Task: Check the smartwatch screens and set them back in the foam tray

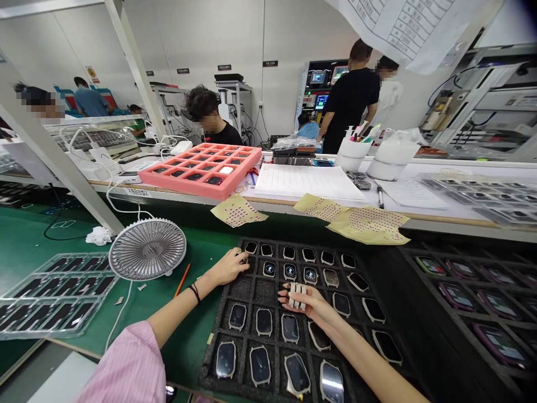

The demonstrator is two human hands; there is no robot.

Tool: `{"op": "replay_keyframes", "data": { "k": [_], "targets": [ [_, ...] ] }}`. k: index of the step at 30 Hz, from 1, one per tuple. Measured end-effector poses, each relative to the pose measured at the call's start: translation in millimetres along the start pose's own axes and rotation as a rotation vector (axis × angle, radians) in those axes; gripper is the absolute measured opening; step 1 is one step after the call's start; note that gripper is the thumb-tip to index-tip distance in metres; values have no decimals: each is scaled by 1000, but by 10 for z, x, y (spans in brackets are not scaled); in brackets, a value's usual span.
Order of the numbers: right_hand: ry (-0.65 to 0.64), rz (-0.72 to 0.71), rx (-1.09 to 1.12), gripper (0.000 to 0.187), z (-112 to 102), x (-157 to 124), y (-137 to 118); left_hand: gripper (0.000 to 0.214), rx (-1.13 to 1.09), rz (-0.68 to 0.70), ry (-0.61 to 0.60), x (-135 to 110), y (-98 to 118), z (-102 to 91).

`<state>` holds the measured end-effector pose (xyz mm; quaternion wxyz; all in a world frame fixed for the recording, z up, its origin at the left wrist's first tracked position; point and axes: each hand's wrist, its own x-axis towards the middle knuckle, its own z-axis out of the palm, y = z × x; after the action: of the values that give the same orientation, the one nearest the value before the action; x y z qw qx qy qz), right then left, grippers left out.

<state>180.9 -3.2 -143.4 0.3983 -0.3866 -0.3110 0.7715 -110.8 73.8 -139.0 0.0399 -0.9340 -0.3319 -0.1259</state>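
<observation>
A black foam tray (pixel 226 336) with many pockets lies in front of me on the green mat; most pockets hold small watch bodies (pixel 260 322) with dark screens. My left hand (pixel 230 266) rests at the tray's far left corner, fingers curled on a watch body in a pocket there. My right hand (pixel 308 302) hovers palm-up over the tray's middle, fingertips wrapped in white tape, fingers bent; I cannot make out anything in it. A black band circles my left wrist.
A small white fan (pixel 147 249) stands left of the tray, an orange pencil (pixel 182 279) beside it. A clear plastic tray (pixel 50 294) lies far left, another black tray (pixel 474 291) right. Yellow sticker sheets (pixel 368 225) and a pink tray (pixel 201 170) sit on the shelf. Other people work behind.
</observation>
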Motion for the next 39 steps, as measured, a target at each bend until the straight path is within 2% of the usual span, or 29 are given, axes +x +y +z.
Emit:
{"op": "replay_keyframes", "data": {
  "k": [9, 24, 39],
  "targets": [
    [6, -5, -11, 43, -6, -7, 8, 34, 32, 48, -47, 17, -14, -53],
    [-8, 6, 3, 41, -4, -22, -11, 39, -10, -57, 20, 6, -30, -3],
    [-2, 0, 0, 45, 6, -30, -16, 37, 7, -75, 17, 12, 16, -11]
  ]
}}
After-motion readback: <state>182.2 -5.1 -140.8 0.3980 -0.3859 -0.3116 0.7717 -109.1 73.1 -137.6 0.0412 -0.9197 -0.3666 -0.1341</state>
